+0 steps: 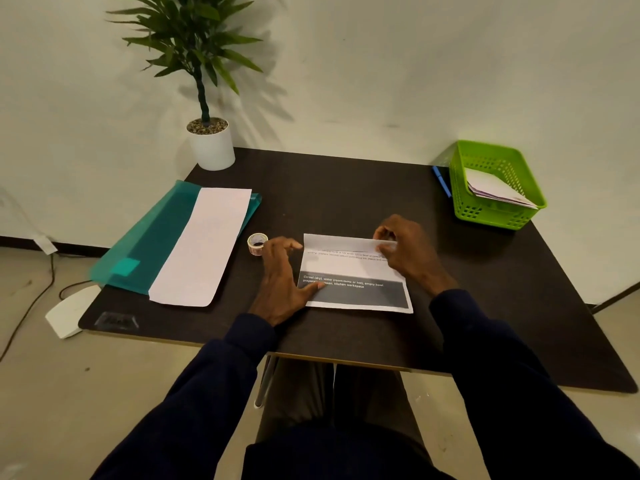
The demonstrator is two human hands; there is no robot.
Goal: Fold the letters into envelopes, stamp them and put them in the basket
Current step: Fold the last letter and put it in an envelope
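Left hand (280,282) covers some caption words on the letter (353,268), its finer print blurs, and the green basket (465,202) half hides the envelopes (498,190).

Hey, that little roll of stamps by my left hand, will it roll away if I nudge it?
Probably not: the stamp roll seems to lie flat, hole upward, so it would likely slide. Small and hollow, it is probably light.

Left hand (280,277) flat, fingers spread; right hand (405,252) forward, fingertips pinched.
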